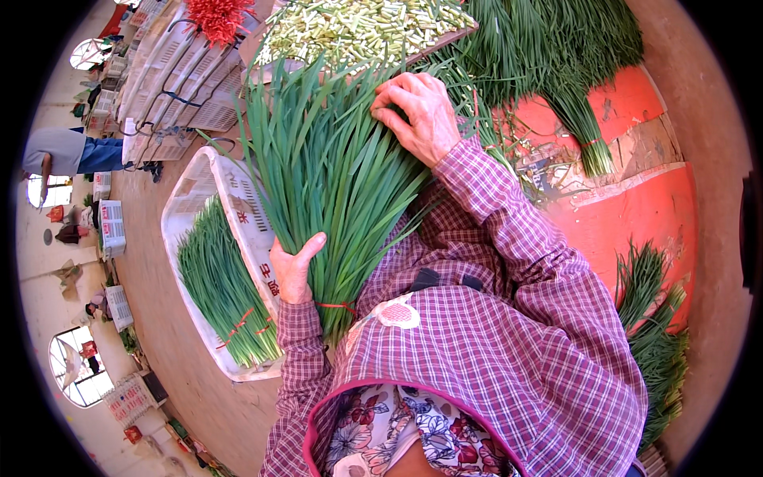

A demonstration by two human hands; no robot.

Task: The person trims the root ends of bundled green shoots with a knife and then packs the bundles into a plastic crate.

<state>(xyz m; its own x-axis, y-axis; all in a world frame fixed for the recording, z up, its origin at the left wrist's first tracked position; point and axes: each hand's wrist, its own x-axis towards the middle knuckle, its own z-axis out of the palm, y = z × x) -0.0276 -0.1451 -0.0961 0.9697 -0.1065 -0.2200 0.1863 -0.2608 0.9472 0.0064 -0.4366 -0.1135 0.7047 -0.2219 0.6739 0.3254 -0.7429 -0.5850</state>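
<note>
A large bundle of green garlic chives (330, 171) lies along my lap, leaf tips pointing away from me. A red tie (337, 306) goes round its lower part. My left hand (292, 269) holds the bundle's left side just above that tie, thumb across the leaves. At the upper right edge of the leaves is my right hand (417, 118), its fingers bent and closed on some leaf ends; the fingertips are partly hidden. Left of the bundle, a white plastic crate (179, 183) contains tied chives (222, 278) with red bands.
Cut pale stem pieces (358, 32) cover a board at the far side. More chives (548, 48) are heaped at the far right, beside a tied bunch (584, 131) on red sheeting (636, 215). Stacked crates (183, 71) and another person (63, 151) are at the left.
</note>
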